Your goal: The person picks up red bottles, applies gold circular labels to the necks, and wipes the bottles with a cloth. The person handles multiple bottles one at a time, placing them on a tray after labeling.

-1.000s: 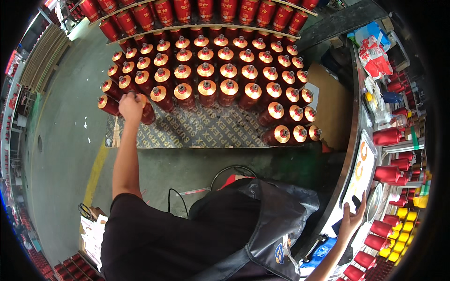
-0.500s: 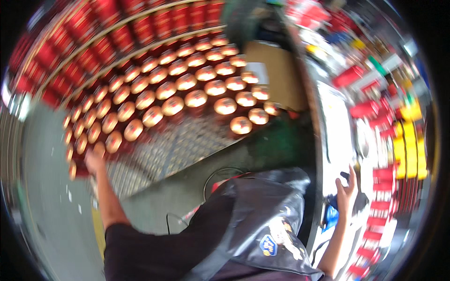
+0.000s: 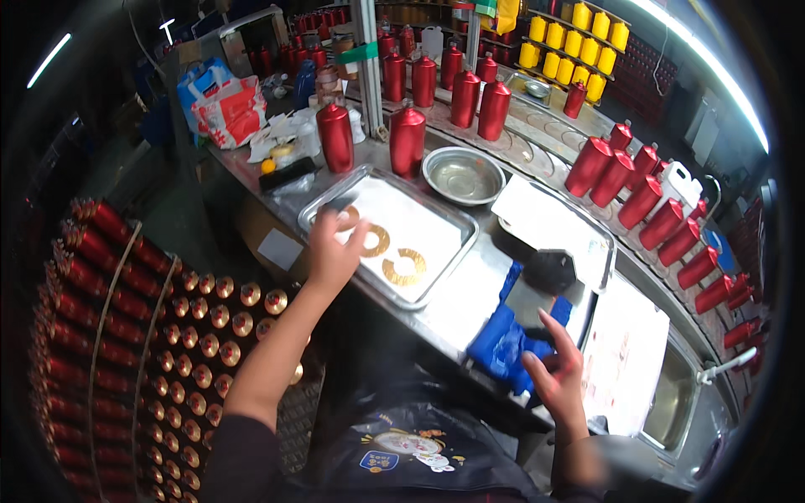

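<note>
My left hand (image 3: 332, 256) reaches over a metal tray (image 3: 457, 289) lined with white paper, thumb and fingers apart. A dark, blurred patch shows at its fingertips; I cannot tell what it is. Curved gold decals (image 3: 406, 267) lie on the paper beside the hand. My right hand (image 3: 560, 377) hovers with thumb and forefinger spread, holding nothing visible. Close to it are a crumpled blue cloth (image 3: 501, 344) and a black block (image 3: 549, 271).
A metal bowl (image 3: 464, 176) stands behind the tray. Red bottles (image 3: 407, 142) line the bench and the curved conveyor at right. Racked red bottles with gold tops (image 3: 220, 316) fill the lower left. A sink (image 3: 673, 402) sits at right, yellow bottles (image 3: 579, 42) behind.
My view has swung from the bottle rack to the bench. My left hand has gone from the racked bottles to over the tray. The right hand remains spread, above the bench.
</note>
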`<state>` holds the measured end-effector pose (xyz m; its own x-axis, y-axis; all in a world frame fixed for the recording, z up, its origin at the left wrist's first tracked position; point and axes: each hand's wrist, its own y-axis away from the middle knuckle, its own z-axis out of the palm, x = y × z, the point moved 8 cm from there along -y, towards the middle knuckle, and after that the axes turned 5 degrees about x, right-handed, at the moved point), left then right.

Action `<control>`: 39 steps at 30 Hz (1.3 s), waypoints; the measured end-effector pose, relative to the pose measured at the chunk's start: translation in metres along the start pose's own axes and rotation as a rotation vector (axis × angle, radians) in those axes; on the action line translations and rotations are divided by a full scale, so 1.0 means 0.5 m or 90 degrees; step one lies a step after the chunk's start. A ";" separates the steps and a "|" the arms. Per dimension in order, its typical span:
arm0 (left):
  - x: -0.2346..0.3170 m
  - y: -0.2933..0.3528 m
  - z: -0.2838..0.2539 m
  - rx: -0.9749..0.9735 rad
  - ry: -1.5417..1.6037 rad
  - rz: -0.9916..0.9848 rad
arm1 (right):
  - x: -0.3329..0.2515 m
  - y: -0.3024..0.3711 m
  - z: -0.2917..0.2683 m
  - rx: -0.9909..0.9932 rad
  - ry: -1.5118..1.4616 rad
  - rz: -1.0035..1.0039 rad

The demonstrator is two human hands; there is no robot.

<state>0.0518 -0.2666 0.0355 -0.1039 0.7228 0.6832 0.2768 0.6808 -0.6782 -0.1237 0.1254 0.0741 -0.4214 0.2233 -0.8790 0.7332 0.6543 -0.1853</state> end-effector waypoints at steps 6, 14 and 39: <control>-0.173 -0.449 0.176 0.291 -0.333 -0.123 | 0.200 0.059 -0.135 0.285 0.014 0.206; -0.311 -0.482 0.143 0.220 -0.346 -0.001 | 0.289 0.039 -0.142 0.294 -0.033 0.215; 0.174 -0.069 0.344 -0.335 0.484 -0.373 | 0.041 -0.203 0.057 0.089 -0.050 -0.053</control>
<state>-0.1313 -0.2068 0.0716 0.2135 -0.0823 0.9735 0.7692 0.6285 -0.1156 -0.1914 0.0430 0.0624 -0.4452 0.1119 -0.8884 0.7664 0.5608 -0.3133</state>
